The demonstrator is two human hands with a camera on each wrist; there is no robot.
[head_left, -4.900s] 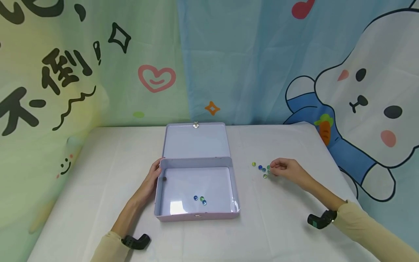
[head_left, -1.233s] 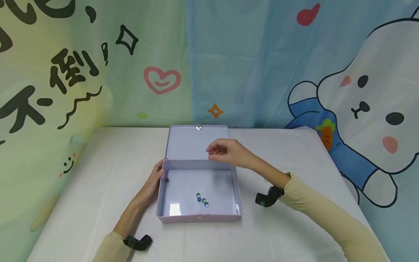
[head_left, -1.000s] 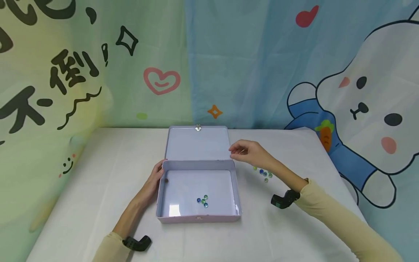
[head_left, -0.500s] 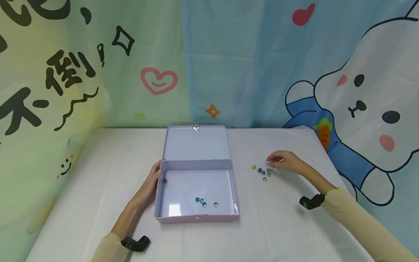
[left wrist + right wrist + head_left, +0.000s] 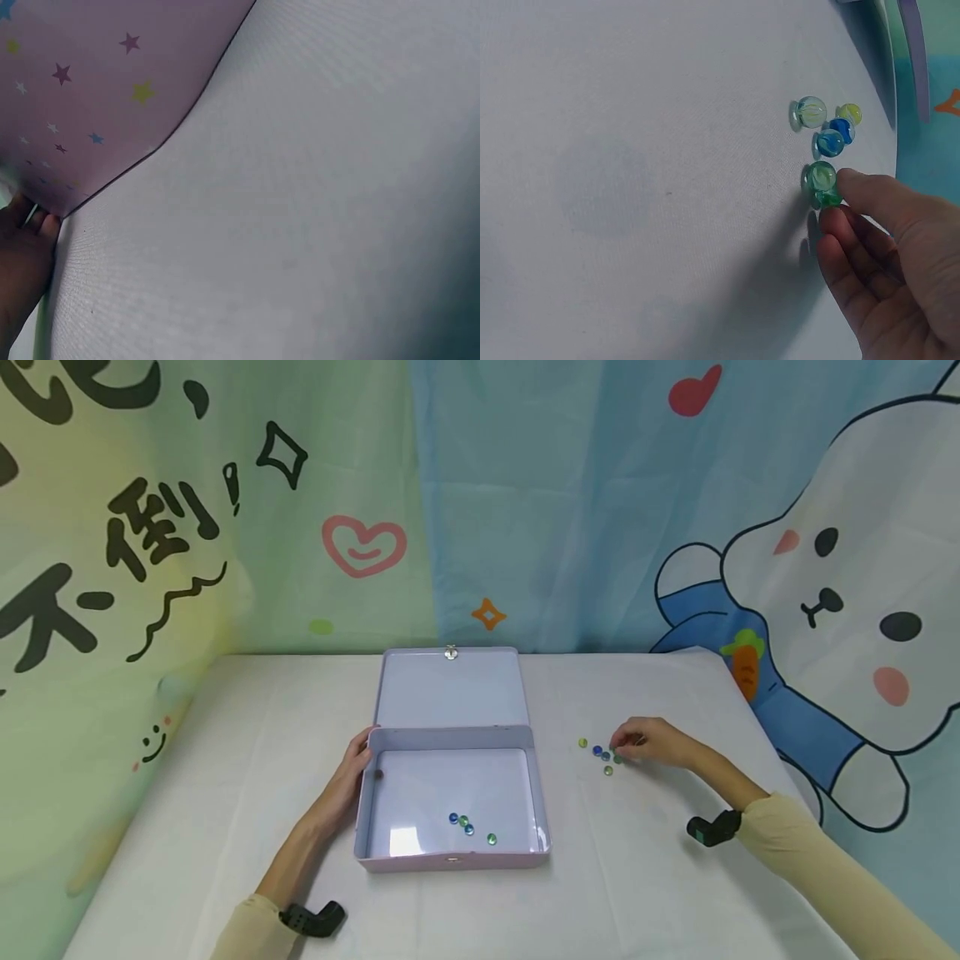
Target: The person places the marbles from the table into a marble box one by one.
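Observation:
On the table stands a pale purple metal box point(image 5: 495, 863), its lid point(image 5: 450, 689) tipped back. My left hand point(image 5: 345, 783) grips the box's left side near the back corner; in the left wrist view its fingers reach the star-printed outer wall point(image 5: 97, 90). Inside the box lie several glass marbles, among them a green one point(image 5: 491, 838) apart from a blue one point(image 5: 453, 817). To the right of the box, my right hand point(image 5: 651, 743) pinches a green marble point(image 5: 827, 199) between thumb and fingertips, right beside a light green marble point(image 5: 823, 176).
More marbles lie on the white cloth near the right fingertips: a clear one point(image 5: 811, 112), a yellow one point(image 5: 850, 114), a dark blue one point(image 5: 842, 130) and a lighter blue one point(image 5: 829, 142). A printed curtain point(image 5: 525, 510) hangs behind the table.
The right hand went over the box and came back to the marbles on the right. One more green marble is in the box and has rolled toward its front. The left hand stays put.

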